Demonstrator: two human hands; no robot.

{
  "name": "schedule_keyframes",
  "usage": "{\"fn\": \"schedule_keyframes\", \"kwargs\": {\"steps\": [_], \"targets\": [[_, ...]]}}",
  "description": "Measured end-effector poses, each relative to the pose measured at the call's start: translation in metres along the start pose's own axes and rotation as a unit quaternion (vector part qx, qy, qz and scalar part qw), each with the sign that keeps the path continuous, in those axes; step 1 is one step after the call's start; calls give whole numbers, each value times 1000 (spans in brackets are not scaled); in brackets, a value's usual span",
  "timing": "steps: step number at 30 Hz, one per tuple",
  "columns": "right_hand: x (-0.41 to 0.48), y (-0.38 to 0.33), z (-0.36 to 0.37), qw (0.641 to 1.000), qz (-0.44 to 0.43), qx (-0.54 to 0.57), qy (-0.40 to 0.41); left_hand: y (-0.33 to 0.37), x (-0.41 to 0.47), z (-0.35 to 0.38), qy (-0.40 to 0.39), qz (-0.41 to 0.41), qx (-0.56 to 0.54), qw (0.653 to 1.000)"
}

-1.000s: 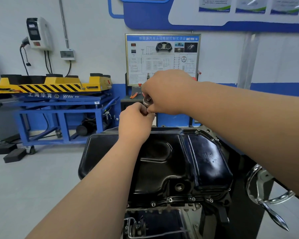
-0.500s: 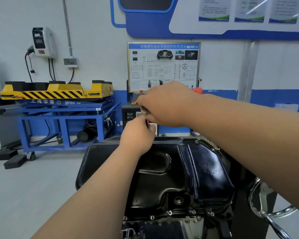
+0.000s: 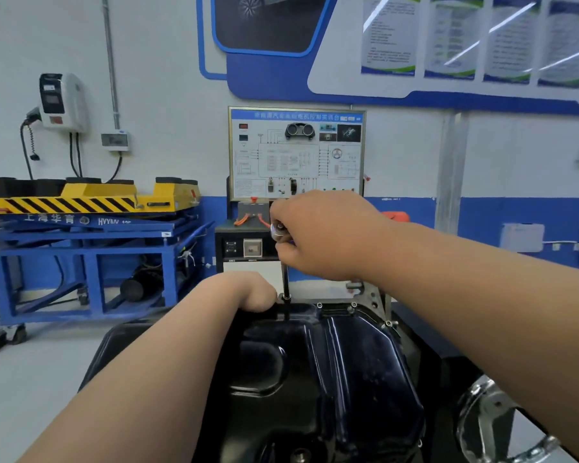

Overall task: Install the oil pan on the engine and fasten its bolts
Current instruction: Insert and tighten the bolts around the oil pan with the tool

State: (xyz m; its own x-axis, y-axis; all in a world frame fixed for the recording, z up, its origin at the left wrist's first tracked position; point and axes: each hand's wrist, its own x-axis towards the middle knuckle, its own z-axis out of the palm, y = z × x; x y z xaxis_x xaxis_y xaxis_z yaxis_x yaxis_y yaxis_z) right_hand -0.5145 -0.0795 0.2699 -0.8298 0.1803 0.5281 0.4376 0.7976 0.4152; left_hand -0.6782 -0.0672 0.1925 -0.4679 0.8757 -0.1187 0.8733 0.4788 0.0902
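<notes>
While my left hand [image 3: 248, 292] rests curled at the far edge of the oil pan [image 3: 331, 369], just left of the tool's tip, its fingers are folded under and I cannot tell if they pinch anything. The black pan already sits on the engine, so I judge the step is fastening a bolt on the far flange. My right hand [image 3: 318, 235] has its fingers closed around the shiny head of the wrench [image 3: 285, 279], whose thin shaft stands upright on that flange; next I must turn it while keeping it straight, then go to the bolts [image 3: 352, 308] further right.
</notes>
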Motion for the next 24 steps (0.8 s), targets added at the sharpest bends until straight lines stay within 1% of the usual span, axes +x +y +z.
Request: {"fn": "schedule_keyframes", "kwargs": {"steps": [2, 4, 8, 9, 10, 12, 13, 15, 17, 21, 24], "targets": [[2, 2, -1, 1000, 8, 5, 3, 6, 2, -2, -9, 8, 4, 1000], [3, 3, -1, 1000, 10, 7, 9, 8, 6, -3, 8, 8, -22, 1000], [6, 4, 1, 1000, 18, 9, 18, 2, 9, 1, 29, 15, -110, 993], [7, 4, 0, 1000, 21, 9, 15, -1, 8, 1, 38, 18, -114, 993], [9, 4, 0, 1000, 26, 9, 13, -5, 8, 1, 51, 29, -93, 994], [13, 2, -2, 999, 35, 7, 14, -11, 3, -2, 85, 19, -75, 993], [16, 0, -3, 999, 37, 5, 17, -13, 2, -3, 86, 8, -70, 994], [22, -4, -6, 999, 32, 4, 20, -15, -2, -6, 63, -18, -44, 997], [27, -7, -10, 999, 24, 12, 22, -17, -2, -8, 42, -42, -43, 997], [38, -9, -11, 1000, 16, 18, -9, -19, 1, -14, -1, -39, -26, 999], [47, -7, -8, 999, -5, 7, -37, -23, 4, -14, -11, -31, -48, 998]]}}
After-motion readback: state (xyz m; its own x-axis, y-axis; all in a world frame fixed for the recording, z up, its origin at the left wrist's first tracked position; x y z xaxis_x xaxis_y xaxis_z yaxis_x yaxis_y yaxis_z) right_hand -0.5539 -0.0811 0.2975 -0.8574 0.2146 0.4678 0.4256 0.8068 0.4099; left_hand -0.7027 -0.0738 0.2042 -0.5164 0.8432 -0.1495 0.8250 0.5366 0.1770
